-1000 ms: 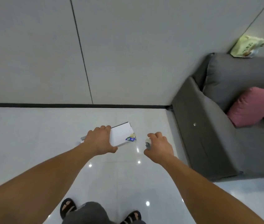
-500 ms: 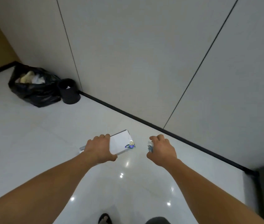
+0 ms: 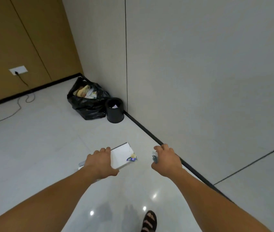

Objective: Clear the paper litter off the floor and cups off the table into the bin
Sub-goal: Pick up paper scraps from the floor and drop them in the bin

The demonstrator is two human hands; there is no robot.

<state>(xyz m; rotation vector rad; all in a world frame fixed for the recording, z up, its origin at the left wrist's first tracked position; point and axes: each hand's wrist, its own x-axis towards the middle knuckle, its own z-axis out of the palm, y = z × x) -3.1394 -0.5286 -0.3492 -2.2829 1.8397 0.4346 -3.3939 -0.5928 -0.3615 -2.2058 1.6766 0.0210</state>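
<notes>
Head, L hand point(image 3: 100, 162): board point(image 3: 121, 155); R hand point(image 3: 165, 162): wrapper point(image 3: 154, 157)

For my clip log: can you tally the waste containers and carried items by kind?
Black bin: 1
Black rubbish bag: 1
White flat box, in left hand: 1
Small wrappers: 2, one on the box, one in right hand
Total: 5

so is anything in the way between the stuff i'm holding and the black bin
Nothing visible: open tile lies between the white board in the left hand, the wrapper in the right hand, and the black bin. The black bag sits left of the bin, off the path.
</notes>
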